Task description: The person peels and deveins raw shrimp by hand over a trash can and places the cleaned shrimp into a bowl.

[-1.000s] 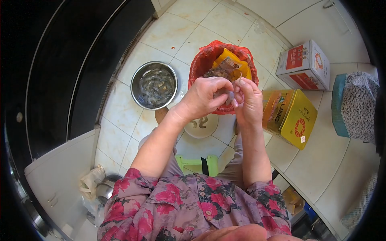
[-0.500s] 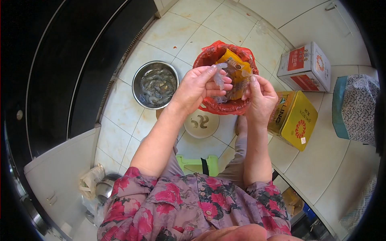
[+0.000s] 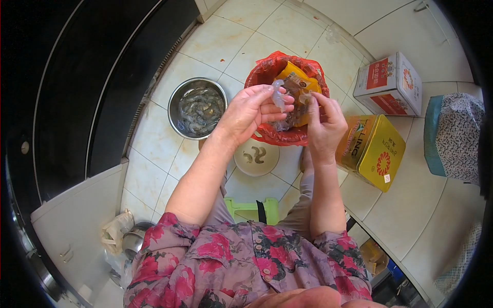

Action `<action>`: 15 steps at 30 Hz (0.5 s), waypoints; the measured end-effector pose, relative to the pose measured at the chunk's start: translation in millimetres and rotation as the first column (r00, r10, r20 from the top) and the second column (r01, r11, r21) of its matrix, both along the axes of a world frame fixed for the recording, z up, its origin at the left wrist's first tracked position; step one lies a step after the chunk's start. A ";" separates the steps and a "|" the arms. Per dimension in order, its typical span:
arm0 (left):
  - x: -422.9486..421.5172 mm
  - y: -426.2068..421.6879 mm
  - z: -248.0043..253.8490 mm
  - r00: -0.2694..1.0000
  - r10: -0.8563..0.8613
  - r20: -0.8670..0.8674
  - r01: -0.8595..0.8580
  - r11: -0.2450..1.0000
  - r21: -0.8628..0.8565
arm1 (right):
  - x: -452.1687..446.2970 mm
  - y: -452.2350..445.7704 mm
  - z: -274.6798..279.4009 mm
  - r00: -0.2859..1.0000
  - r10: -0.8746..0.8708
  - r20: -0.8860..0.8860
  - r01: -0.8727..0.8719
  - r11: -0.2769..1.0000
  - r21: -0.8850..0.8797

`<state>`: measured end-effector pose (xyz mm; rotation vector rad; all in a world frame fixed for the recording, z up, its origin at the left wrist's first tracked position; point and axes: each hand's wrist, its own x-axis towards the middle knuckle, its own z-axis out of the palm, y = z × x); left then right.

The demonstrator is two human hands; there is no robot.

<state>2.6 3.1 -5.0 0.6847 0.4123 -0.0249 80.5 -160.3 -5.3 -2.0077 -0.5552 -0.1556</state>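
My left hand [image 3: 245,114] pinches a grey, translucent shrimp [image 3: 278,96] between thumb and fingers, above a bin lined with a red plastic bag [image 3: 263,66]. Thumb and forefinger of my right hand [image 3: 327,126] are closed on a small, pale piece that looks like shrimp shell [image 3: 305,97], over the bin's right side. Inside the bin are a yellow packet [image 3: 294,73] and greyish scraps. To the left, a steel bowl [image 3: 173,126] holds many unpeeled shrimp [image 3: 200,105]. Below the bin, a white bowl [image 3: 271,165] contains several peeled shrimp [image 3: 255,154].
A yellow tin [image 3: 382,149] stands to the right, with a red-and-white carton [image 3: 387,84] behind it. A patterned cloth item [image 3: 457,138] lies farther right. Between my legs is a green stool [image 3: 244,209]. Black cabinet fronts [image 3: 102,77] line the left.
My right hand has shifted slightly left and turned inward, bringing its pinched piece closer to the shrimp. My left hand stays nearly in place, still gripping the shrimp.
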 end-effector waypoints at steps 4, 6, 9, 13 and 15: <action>1.0 -3.4 -3.2 0.999 -0.011 -0.039 0.015 0.995 0.100 | -6.6 7.6 3.8 0.988 0.120 0.097 -0.118 0.993 -0.027; 0.9 -6.9 -4.0 0.999 -0.037 -0.031 0.041 0.986 0.163 | -8.7 9.5 4.6 0.984 0.166 0.069 -0.164 0.986 -0.036; 0.5 -13.5 -5.9 0.998 -0.052 -0.027 0.057 0.960 0.274 | -9.2 11.1 3.3 0.967 0.254 0.026 -0.246 0.955 -0.163; -2.0 -17.8 -7.0 0.997 -0.050 -0.065 0.073 0.898 0.433 | -8.3 9.6 1.7 0.958 0.287 -0.017 -0.284 0.933 -0.223; -1.5 -21.8 -12.8 0.999 -0.028 -0.044 0.046 0.876 0.481 | -8.3 8.9 -3.8 0.942 0.335 -0.017 -0.330 0.919 -0.215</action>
